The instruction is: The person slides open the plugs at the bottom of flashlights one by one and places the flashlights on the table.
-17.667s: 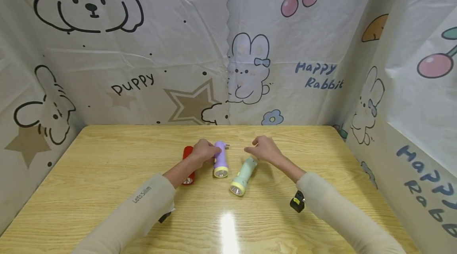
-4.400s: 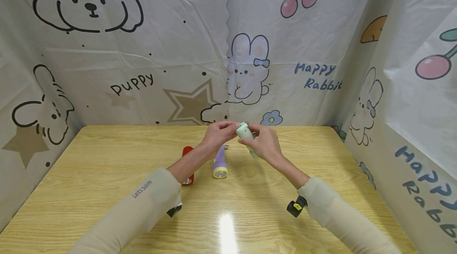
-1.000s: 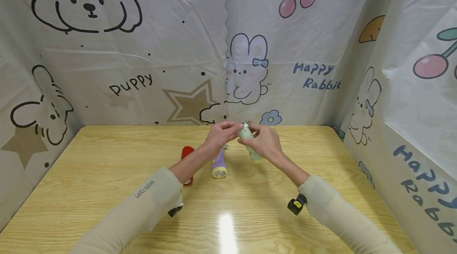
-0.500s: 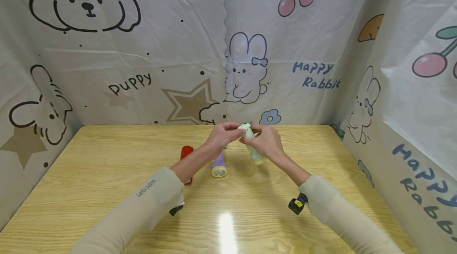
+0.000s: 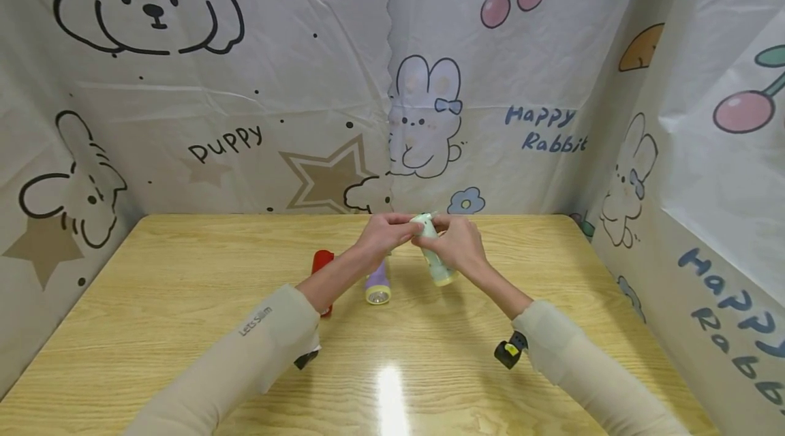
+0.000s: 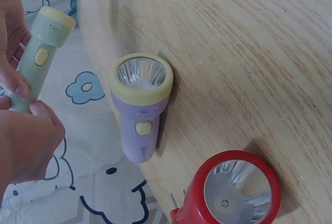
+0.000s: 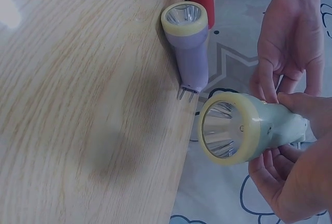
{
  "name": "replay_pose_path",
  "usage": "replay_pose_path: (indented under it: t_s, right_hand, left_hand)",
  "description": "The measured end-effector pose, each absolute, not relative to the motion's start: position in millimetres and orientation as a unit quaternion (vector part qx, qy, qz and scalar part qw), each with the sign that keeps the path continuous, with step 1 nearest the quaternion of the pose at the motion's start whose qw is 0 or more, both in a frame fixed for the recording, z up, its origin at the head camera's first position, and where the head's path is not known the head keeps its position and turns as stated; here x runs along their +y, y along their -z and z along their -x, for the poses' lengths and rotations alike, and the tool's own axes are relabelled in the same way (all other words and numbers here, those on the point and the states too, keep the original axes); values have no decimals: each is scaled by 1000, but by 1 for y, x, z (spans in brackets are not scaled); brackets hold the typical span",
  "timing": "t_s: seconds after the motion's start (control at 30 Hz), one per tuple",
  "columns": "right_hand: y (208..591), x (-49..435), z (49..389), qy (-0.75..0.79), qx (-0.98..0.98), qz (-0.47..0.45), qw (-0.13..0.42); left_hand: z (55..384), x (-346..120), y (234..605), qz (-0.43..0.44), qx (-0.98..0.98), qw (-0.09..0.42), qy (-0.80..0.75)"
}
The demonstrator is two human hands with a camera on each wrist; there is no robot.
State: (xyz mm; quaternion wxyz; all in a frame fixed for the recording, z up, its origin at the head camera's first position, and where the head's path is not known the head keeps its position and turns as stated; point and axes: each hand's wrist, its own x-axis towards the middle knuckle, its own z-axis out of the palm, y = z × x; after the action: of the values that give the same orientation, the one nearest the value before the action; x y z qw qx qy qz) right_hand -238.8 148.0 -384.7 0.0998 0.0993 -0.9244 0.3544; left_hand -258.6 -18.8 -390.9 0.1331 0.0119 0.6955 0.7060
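A mint-green flashlight (image 5: 435, 260) with a yellow rim is held tilted above the far part of the table, its lens end lower and toward the table's front. My right hand (image 5: 456, 242) grips its body, thumb on the near side. At the tail end, my left hand (image 5: 383, 235) pinches it between thumb and fingers. The left wrist view shows the yellow switch on the green flashlight (image 6: 35, 66); its lens faces the camera in the right wrist view. Below the left forearm lies a purple flashlight (image 5: 377, 284), and left of that a red flashlight (image 5: 321, 261), partly hidden by the arm.
The wooden table (image 5: 184, 272) is backed by a printed cloth (image 5: 294, 82) with cartoon drawings, which also hangs at both sides. Metal prongs (image 7: 187, 94) stick out of the purple flashlight's tail. A black wrist camera (image 5: 509, 352) sits under the right sleeve.
Earlier the green flashlight lay on the table and my left hand touched the purple one; now both hands hold the green one. Over the last second its lens end has swung slightly right.
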Motion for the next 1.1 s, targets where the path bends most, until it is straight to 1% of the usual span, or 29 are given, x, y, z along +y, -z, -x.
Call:
replay_pose_path:
  t_s: [0.17, 0.47, 0.83, 1.1]
  right_hand:
    - [386, 149, 240, -361, -924, -92, 90]
    - [387, 150, 241, -367, -926, -73, 54]
    - [389, 149, 241, -368, -927, -68, 35]
    - [387, 148, 239, -374, -925, -62, 8]
  left_hand:
    - [259, -17, 390, 6, 701, 146, -698]
    - [261, -15, 392, -8, 709, 155, -688]
    - [263, -15, 394, 6, 704, 157, -693]
    - [265, -15, 396, 11, 699, 153, -699]
